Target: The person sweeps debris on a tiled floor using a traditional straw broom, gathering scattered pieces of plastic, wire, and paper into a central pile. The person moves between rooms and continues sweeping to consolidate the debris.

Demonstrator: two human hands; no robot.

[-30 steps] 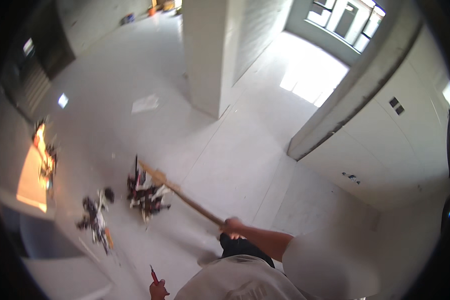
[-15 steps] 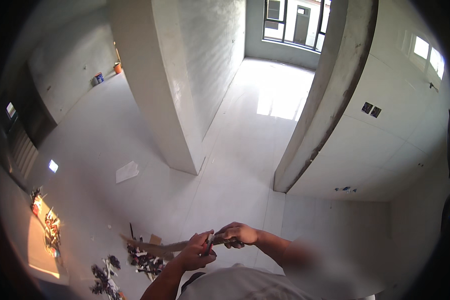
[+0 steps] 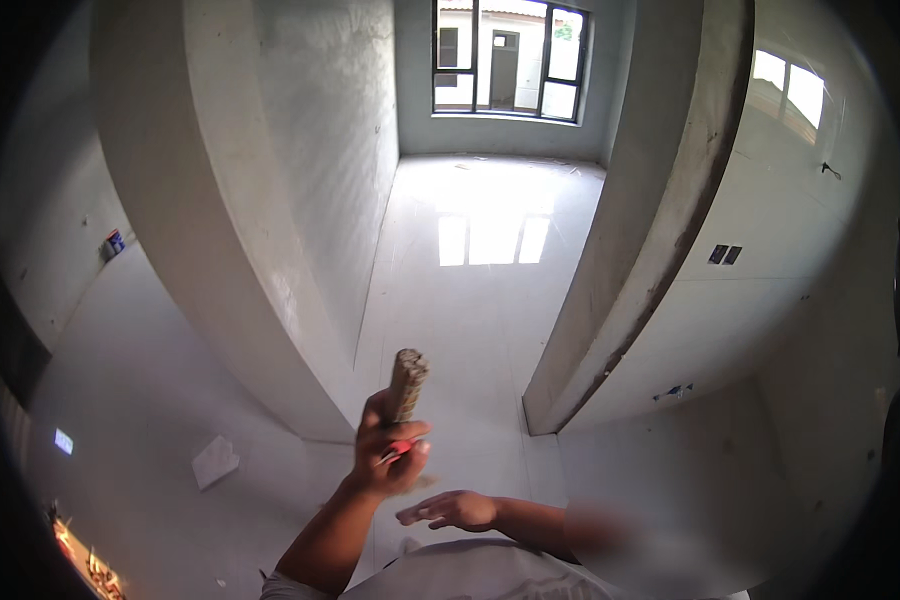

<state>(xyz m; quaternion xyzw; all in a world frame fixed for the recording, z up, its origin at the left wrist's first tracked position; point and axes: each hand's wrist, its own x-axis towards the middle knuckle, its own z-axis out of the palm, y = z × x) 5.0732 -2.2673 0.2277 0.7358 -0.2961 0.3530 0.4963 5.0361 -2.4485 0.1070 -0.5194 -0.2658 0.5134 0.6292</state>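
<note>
My left hand [image 3: 378, 455] is raised in front of me, its fingers wrapped round a thick brown rod [image 3: 407, 388]. The rod's rough, mottled end points up and away; I cannot make out what it is made of. A small red tool [image 3: 398, 449] is held in the same hand, across the palm by the thumb; its kind is unclear. Lower and to the right, close to my body, my right hand [image 3: 460, 510] is apart from the rod with its fingers stretched out, holding nothing visible. A brown blur shows below the left hand.
A bare pillar [image 3: 220, 200] rises at left, and a wall end [image 3: 625, 260] stands at right. A pale sheet [image 3: 215, 463] lies on the glossy floor. Sunlit debris [image 3: 85, 560] sits at lower left. Beyond is a window [image 3: 510, 60]; a bucket [image 3: 113, 244] stands far left.
My left hand has risen forward, and the brown rod has swung from lying leftward to pointing away. My right hand has let go of it and dropped lower. The view has turned left.
</note>
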